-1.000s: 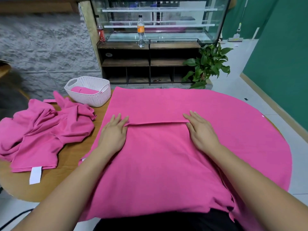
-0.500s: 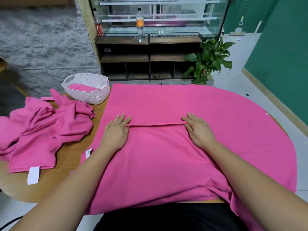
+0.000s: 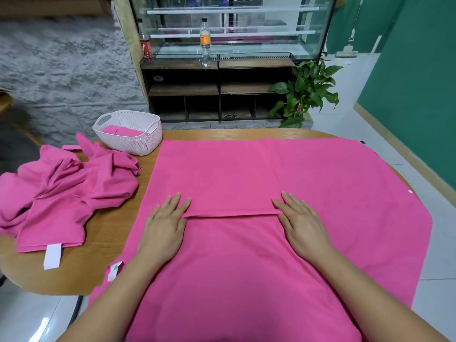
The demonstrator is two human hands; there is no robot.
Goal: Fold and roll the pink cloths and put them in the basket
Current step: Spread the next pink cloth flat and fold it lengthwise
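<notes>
A large pink cloth (image 3: 246,174) lies spread over the wooden table, its near half folded up so that an edge runs across the middle. My left hand (image 3: 164,225) presses flat on the left end of that folded edge. My right hand (image 3: 302,225) presses flat on the right end. Both palms are down with fingers spread, and neither grips the fabric. A white woven basket (image 3: 138,144) stands at the far left of the table with a rolled pink cloth (image 3: 121,131) inside. A crumpled pile of pink cloths (image 3: 64,191) lies left of the spread cloth.
The wooden table's (image 3: 103,233) rounded edge shows at the left and far side. Behind it stand a dark wooden shelf (image 3: 217,90) under a glass display case, two bottles and a potted plant (image 3: 306,92). A green wall runs along the right.
My view has tilted up and pulled back, so the cloth's far edge and a strip of bare table now show. Both hands stay flat on the folded edge.
</notes>
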